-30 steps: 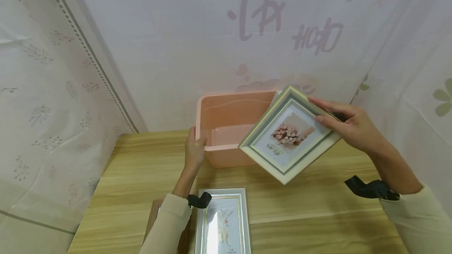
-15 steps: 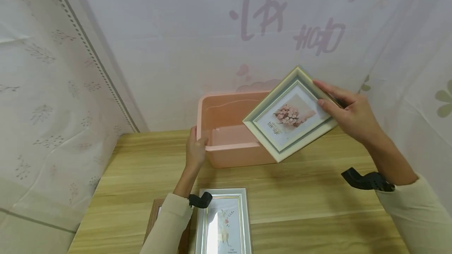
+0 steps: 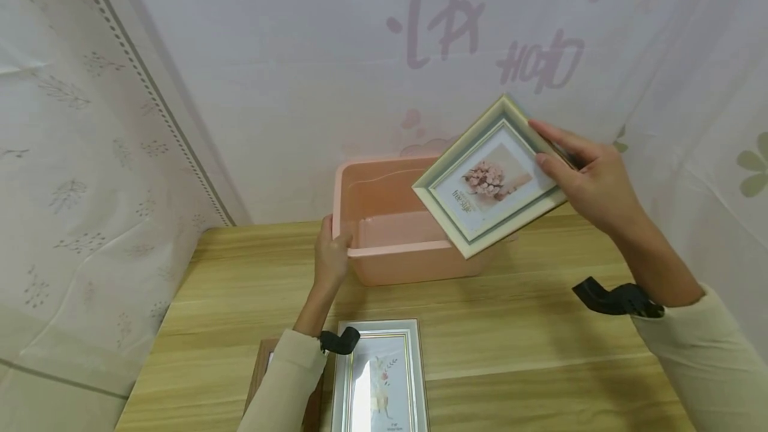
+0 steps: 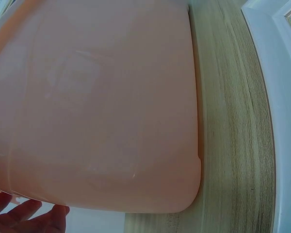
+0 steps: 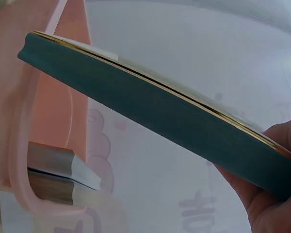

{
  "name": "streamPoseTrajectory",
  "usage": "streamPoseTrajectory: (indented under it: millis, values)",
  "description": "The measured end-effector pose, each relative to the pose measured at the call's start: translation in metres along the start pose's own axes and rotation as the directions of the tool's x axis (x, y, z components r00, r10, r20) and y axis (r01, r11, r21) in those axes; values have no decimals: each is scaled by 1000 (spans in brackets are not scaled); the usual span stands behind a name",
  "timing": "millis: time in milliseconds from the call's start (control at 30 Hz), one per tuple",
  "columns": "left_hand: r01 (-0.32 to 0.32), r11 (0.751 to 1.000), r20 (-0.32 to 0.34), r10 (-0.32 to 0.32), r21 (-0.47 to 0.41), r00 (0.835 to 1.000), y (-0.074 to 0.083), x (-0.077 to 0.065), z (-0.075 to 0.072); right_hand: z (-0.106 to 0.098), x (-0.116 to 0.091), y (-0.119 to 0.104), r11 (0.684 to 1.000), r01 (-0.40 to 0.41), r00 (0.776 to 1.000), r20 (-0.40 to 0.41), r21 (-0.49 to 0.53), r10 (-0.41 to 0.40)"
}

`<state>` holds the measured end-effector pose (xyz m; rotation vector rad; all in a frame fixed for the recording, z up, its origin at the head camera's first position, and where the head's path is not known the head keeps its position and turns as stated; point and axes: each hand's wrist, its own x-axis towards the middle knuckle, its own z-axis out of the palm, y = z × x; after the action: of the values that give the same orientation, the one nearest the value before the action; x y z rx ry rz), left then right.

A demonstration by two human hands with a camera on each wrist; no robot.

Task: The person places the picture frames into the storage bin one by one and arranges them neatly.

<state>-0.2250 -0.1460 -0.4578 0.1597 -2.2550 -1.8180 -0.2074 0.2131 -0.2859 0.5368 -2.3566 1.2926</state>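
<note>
My right hand [image 3: 600,182] pinches a cream-and-gold picture frame [image 3: 486,182] by its upper right edge, thumb on the front. Its flower picture faces me, and it hangs tilted over the right part of a pink plastic bin [image 3: 402,269]. With my left hand [image 3: 331,255] I grip the bin's left rim. Seen edge-on in the right wrist view, the held frame shows a dark green side. Below it in that view, two more frames [image 5: 51,158] stand together inside the bin's right end, hidden in the head view by the held frame.
On the wooden table [image 3: 510,352] lies a silver picture frame [image 3: 379,379] near the front. A brown wooden frame [image 3: 261,369] beside it is partly covered by my left sleeve. A printed white cloth [image 3: 300,85] hangs right behind the bin and along both sides.
My right hand has raised the cream picture frame up and slightly left, away from the table. The left hand and the bin have stayed in place.
</note>
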Motion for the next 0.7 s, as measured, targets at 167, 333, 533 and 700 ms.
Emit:
streamPoseTrajectory:
  millis: [167,333,533,700]
  values:
    - [9,1000,-5,-9,-11,1000,2,0,-1,4,5,-6,999,-51,999,5,18,51]
    - [12,1000,-11,-12,-8,1000,4,-1,-2,7,8,-8,996,-68,998,13,55,68]
    - [9,1000,-10,-8,1,1000,3,-1,-2,13,10,-11,997,-54,998,-39,48,56]
    - [6,1000,-13,-6,3,1000,3,0,-1,23,10,-11,1000,18,999,-32,-20,-18]
